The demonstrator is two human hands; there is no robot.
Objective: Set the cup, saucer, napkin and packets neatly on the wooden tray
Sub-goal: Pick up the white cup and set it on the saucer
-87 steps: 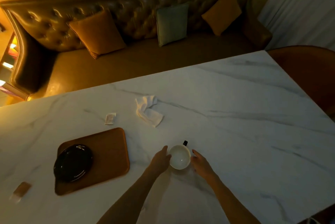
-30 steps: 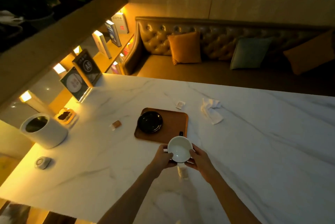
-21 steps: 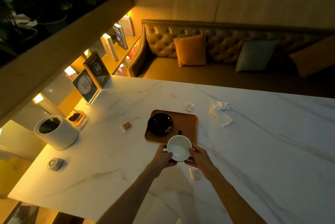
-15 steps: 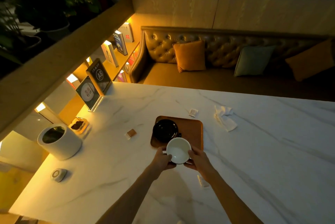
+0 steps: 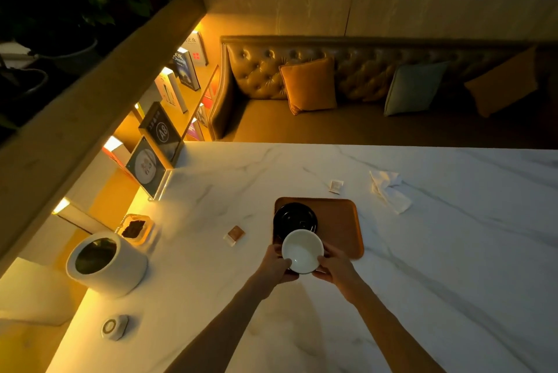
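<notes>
both hands, left (image 5: 275,264) and right (image 5: 335,267), grip my white cup (image 5: 302,250) over the wooden tray's (image 5: 338,221) near-left corner, just before the black saucer (image 5: 294,218). napkin (image 5: 389,191) and packets (image 5: 336,186) (image 5: 234,235) lie off-tray on the surface (image 5: 453,252).

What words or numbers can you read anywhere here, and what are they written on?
"A8" on the dark table sign at the table's far left corner.
"BOOK" seems to be on the blue book on the shelf; its smaller print is unreadable.
The round-picture card, the red-marked book and both packets are too blurred to read.
</notes>
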